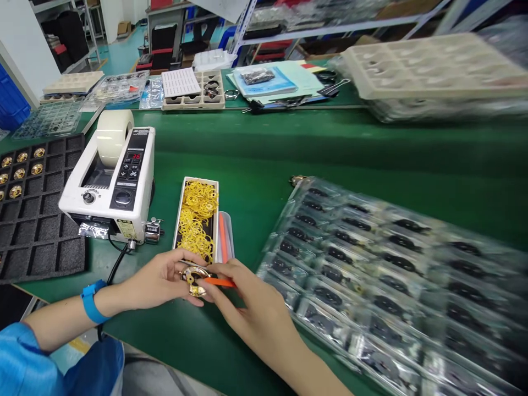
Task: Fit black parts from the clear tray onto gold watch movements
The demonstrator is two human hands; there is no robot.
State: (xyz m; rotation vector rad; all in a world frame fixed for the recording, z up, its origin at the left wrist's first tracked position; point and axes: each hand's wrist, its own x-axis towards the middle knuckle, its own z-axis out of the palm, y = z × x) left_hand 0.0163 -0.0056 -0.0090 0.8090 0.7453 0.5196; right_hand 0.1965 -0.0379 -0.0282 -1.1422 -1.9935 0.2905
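My left hand, with a blue band at the wrist, pinches a shiny gold-and-silver watch case between thumb and fingers. Closed around a slim orange tool, my right hand meets the case from the right, the tool's tip at the case's rim; the exact contact is too small to make out. Just beyond both hands lies a white box filled with thin yellow rings. A second orange strip rests in a clear shallow tray along the box's right side.
A white tape dispenser stands left of the box. Farther left, a black foam tray holds several gold round parts. Clear blister trays with dark parts cover the right side. Papers and beige trays line the back ledge.
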